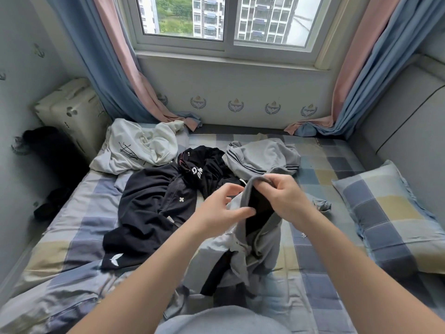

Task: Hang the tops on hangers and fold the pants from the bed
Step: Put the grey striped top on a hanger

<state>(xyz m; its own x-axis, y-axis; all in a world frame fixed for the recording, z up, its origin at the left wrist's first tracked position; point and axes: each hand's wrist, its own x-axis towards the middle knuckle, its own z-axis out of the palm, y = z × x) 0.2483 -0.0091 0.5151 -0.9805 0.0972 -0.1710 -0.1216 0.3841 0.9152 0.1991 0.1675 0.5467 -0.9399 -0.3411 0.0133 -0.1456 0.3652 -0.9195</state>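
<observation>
Grey fabric at the centre: a grey garment (261, 239) with a dark inside hangs lifted above the checked bed sheet (320, 256), its upper edge pinched in the curled fingers of the right hand (286, 196). The left hand (220, 209) is loosely spread, fingertips touching the fabric at the opening, thumb apart, gripping nothing. Behind lie black clothes (149, 208), a white top (142, 145) and a striped top (262, 153). A pillow (395, 206) rests at right.
</observation>
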